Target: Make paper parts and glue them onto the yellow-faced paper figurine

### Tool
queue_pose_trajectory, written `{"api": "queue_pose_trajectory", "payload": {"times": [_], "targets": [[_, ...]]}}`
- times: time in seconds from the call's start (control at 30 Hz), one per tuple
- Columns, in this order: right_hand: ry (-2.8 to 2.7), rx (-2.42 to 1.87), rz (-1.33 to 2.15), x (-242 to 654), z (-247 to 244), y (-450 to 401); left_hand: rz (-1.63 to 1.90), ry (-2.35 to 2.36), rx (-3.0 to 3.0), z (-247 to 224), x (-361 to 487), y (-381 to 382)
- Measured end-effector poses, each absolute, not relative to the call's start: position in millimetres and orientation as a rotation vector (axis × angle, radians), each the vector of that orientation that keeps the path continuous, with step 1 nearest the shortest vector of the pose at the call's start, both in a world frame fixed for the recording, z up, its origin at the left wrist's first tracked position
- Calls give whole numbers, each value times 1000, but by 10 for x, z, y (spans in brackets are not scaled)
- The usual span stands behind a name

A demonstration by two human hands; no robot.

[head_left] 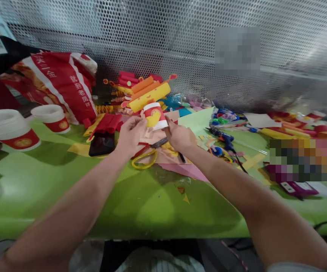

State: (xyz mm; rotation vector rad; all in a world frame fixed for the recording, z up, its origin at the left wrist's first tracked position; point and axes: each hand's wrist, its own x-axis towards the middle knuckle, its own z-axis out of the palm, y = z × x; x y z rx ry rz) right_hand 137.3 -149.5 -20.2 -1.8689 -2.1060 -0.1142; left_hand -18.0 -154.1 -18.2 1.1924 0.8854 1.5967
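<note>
A white and red paper cup (pixel 161 122) is tipped on its side over the middle of the table, with its base end gripped by my right hand (pixel 179 135). My left hand (pixel 131 135) pinches a yellow paper cutout (pixel 152 120), which lies against the cup's side and partly covers its gold emblem. Below the hands are scissors with yellow handles (pixel 144 161), amid paper scraps. Rolled yellow and orange paper (pixel 149 96) is stacked just behind the cup. A dark phone (pixel 102 144) rests left of my left hand.
Stacked paper cups (pixel 21 142) and another cup (pixel 57 124) stand at left, before a red bag (pixel 59 81). To the right lie a blue glue gun (pixel 228 140) with a cord, and a purple pouch (pixel 299 187). A perforated metal panel (pixel 157 34) backs the green table (pixel 112 200).
</note>
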Motion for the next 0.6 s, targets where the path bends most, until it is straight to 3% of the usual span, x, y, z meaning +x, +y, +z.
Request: {"api": "queue_pose_trajectory", "payload": {"times": [0.13,0.33,0.6], "targets": [[-2124,-1887,-234,1372,-282,-1628,1373,820,1184,-248,-126,-1568],[-2221,-1681,-325,1395,-440,-1600,1305,883,1489,-299,-176,-1507],[-2205,-1556,5,1448,-547,-1537,1116,1100,1944,-423,-299,-1348]]}}
